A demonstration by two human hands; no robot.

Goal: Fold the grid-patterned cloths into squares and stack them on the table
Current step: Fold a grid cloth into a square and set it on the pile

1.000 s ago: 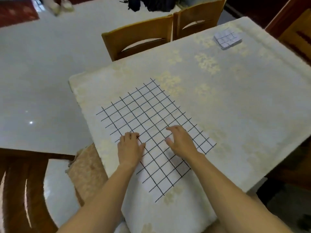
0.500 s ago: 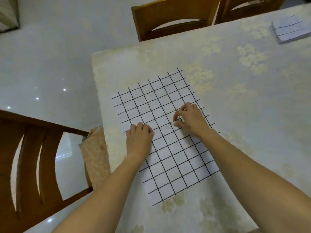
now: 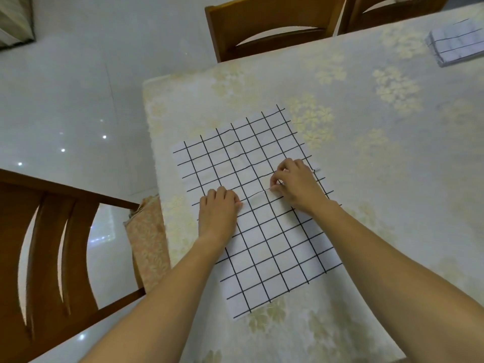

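now your right hand (image 3: 296, 184) pinches a small ridge midway along the cloth (image 3: 275, 244); your left hand (image 3: 218, 209) curls onto it alongside, grip unclear. it lies flat near the table (image 3: 366, 158) corner, long axis pointing away from you.

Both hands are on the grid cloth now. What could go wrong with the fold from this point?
The right hand pinches a small ridge in the grid cloth, and the left hand lies near it; the corners are unheld and may land uneven. Wrinkles across the far half could be folded in. The cloth lies near the left edge of the table and might slide toward it.
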